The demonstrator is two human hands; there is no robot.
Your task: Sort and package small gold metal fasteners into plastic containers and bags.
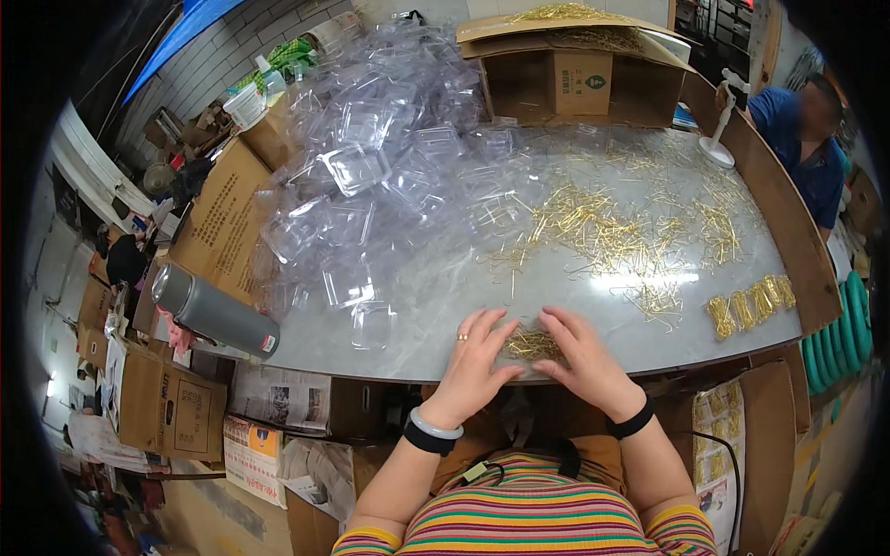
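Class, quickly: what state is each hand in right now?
Left hand: open, cupped at the left side of the gold hooks.
Right hand: open, cupped at their right side.

white glare streaks the tabletop (426,295); edges bend toward the dark rim.

Left hand (475,366): back upward, fingers reaching forward and inward, close together and slightly bent; thumb out to the right, set apart from the fingers.
Right hand (586,366): mirrors it, fingers slanting forward and to the left, thumb aimed left at the other thumb.
Between the hands: a small gap, the palms turned toward each other, thumb tips near but not touching.
Left wrist (432,432): wears a pale bangle above a black band.
Right wrist (631,419): black band only.
Forearms (399,486): bare, converging from the lower edge, elbows wide.
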